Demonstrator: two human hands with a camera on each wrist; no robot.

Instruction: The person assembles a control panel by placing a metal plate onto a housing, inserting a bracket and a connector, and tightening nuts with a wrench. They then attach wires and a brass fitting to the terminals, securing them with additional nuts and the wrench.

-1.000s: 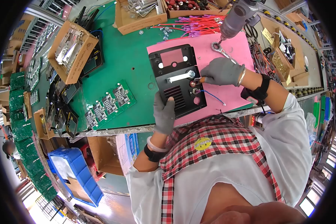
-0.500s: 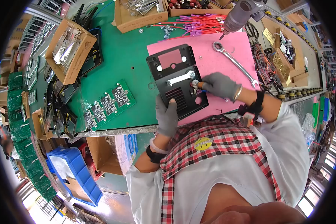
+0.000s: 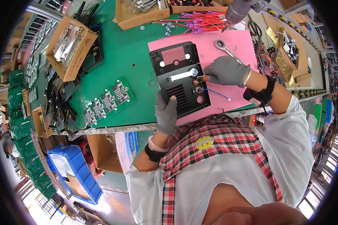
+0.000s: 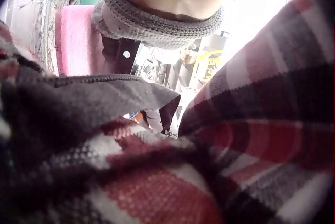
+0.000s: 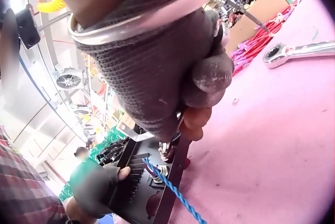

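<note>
A black metal panel with slots and cut-outs lies across the pink mat. My gloved left hand grips its left edge, thumb on top. A silver strip is fixed to the panel by a bolt and nut. Beside it stand a reddish terminal and a metal fitting, with a twisted blue wire nearby. My gloved right hand has bare fingertips curled close over the terminal, pinching a small metal part, mostly hidden.
A ratchet wrench lies on the pink mat, partly behind the right hand. A power driver hangs above. Red wires and boxes of parts stand around; circuit boards lie at left.
Half a second ago the right hand dipped toward the front over the terminal and turned; now it is back up and right, covering the wrench's handle. The left hand keeps its hold.
</note>
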